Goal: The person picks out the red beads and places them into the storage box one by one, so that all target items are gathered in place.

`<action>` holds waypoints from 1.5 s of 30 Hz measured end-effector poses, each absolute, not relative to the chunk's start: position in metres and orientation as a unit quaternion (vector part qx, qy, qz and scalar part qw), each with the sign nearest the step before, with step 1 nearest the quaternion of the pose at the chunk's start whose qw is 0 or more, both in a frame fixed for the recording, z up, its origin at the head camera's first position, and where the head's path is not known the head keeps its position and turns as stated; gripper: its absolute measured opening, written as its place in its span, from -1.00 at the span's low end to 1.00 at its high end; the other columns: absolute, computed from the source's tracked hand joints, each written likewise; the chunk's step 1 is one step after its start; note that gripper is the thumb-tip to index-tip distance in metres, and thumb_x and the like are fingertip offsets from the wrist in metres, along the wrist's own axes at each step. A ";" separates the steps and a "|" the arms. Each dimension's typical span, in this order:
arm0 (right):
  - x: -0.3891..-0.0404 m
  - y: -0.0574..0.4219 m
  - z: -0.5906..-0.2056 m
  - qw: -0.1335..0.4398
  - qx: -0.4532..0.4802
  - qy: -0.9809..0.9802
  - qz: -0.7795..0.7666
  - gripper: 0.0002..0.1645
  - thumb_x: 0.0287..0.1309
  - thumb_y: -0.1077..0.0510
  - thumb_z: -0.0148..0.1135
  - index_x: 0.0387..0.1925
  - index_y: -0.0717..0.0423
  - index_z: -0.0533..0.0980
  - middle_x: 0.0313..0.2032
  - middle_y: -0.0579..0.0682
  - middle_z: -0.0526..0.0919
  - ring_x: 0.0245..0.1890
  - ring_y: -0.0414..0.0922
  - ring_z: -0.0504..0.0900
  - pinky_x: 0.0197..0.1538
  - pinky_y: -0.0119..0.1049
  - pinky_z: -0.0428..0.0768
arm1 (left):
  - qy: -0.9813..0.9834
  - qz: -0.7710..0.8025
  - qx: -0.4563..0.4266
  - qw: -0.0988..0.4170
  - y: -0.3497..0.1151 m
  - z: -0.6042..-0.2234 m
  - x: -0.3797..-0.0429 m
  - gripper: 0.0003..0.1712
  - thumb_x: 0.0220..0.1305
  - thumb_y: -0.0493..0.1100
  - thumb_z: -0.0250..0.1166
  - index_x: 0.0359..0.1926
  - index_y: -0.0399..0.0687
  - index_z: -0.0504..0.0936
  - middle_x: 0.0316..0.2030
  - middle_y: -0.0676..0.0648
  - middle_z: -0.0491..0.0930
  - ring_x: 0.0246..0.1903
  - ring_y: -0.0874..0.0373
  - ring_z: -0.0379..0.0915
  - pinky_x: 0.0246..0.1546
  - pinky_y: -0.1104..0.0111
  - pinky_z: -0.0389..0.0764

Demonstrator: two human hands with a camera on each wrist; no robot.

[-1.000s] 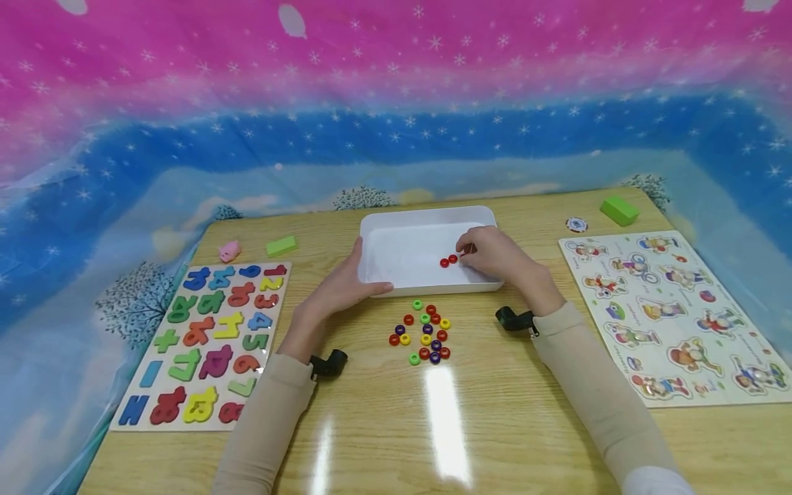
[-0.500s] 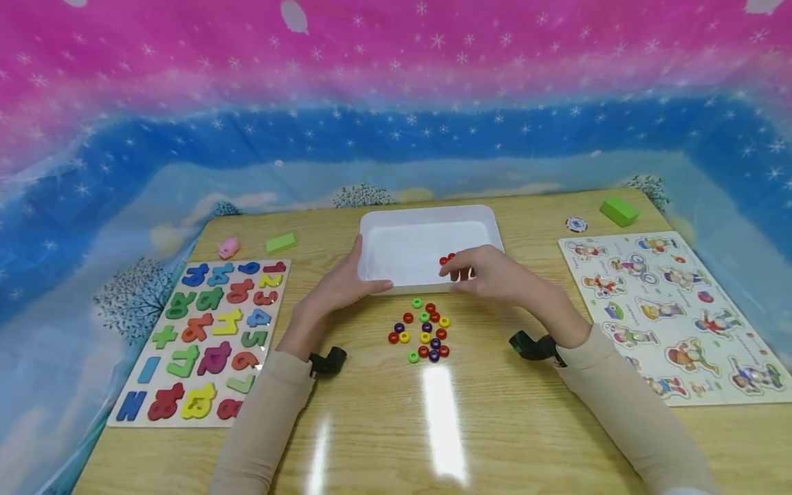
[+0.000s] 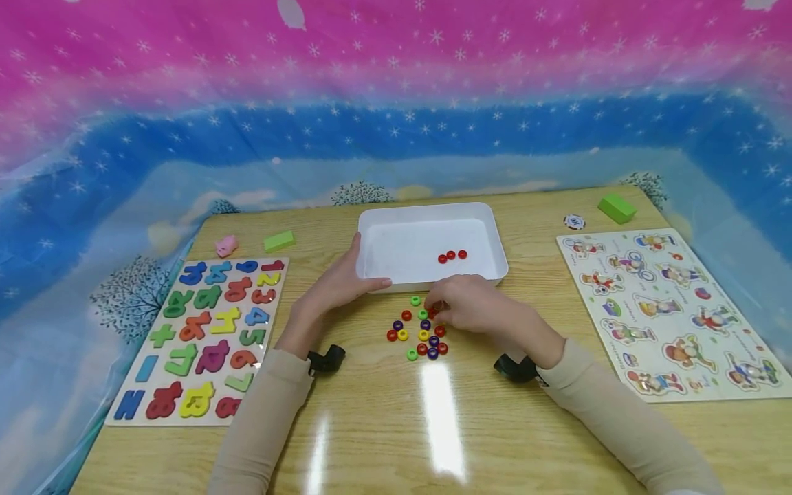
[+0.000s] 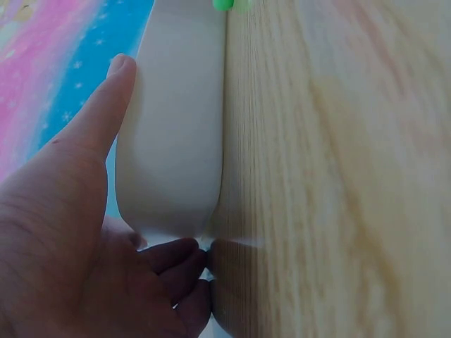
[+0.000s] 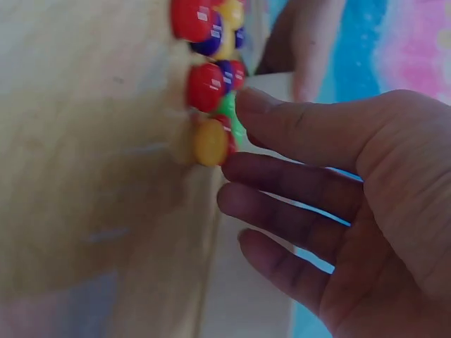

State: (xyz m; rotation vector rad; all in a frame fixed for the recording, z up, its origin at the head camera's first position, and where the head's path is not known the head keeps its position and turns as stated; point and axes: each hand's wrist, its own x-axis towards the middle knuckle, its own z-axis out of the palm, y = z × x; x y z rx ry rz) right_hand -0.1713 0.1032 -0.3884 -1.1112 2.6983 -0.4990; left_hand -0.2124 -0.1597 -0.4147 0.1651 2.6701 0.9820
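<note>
My left hand [image 3: 337, 280] holds the near left corner of a white tray [image 3: 402, 283], thumb along the front rim. In the left wrist view its fingers [image 4: 173, 264] bend around the tray's end, close to the tabletop. Three red beads [image 3: 451, 255] lie inside the tray. In front of it is a loose group of ring-shaped beads, red, yellow, purple and green. My right hand [image 3: 467, 302] reaches down at this group's far right side, partly hiding it. In the right wrist view thumb and fingers are apart, their tips beside a yellow bead [image 5: 211, 142] and red ones.
A number puzzle board [image 3: 281, 302] lies on the left, a picture puzzle board [image 3: 674, 320] on the right. Behind them are a pink pig figure [image 3: 226, 245], a green block [image 3: 280, 240], a poker chip [image 3: 574, 221] and another green block [image 3: 617, 208].
My right hand has let go of a red bead in the tray, beside the other two, and come back over the front rim to the loose beads. The left hand stays at the corner.
</note>
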 end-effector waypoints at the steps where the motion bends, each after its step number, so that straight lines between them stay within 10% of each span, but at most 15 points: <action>1: -0.171 0.102 -0.390 0.090 -0.373 0.909 -0.165 -0.91 0.05 0.03 0.32 -0.33 -0.19 0.63 -0.36 -0.33 0.62 -0.41 -0.34 0.48 -0.26 -0.37 0.45 | 0.927 0.341 0.058 0.145 -0.160 -0.415 -0.212 0.38 -0.15 0.49 0.26 0.41 0.31 -0.51 0.47 0.02 -0.26 0.44 -0.01 -0.18 0.34 0.01 0.12; 25: -0.178 0.102 -0.384 0.072 -0.365 0.902 -0.218 -0.84 -0.01 0.14 0.35 -0.31 -0.12 0.68 -0.37 -0.28 0.59 -0.41 -0.30 0.46 -0.30 -0.41 0.46 | 0.927 0.342 0.061 0.143 -0.159 -0.414 -0.211 0.37 -0.12 0.47 0.26 0.42 0.27 -0.52 0.47 0.00 -0.25 0.44 -0.02 -0.16 0.34 0.00 0.13; 45: -0.254 0.104 -0.392 0.032 -0.271 0.928 -0.255 -0.80 0.07 0.18 0.25 -0.23 0.04 0.68 -0.29 -0.06 0.65 -0.31 -0.14 0.55 -0.20 -0.23 0.50 | 0.926 0.342 0.062 0.145 -0.160 -0.416 -0.213 0.40 -0.18 0.53 0.23 0.41 0.29 -0.53 0.47 0.00 -0.24 0.44 -0.02 -0.15 0.34 0.02 0.14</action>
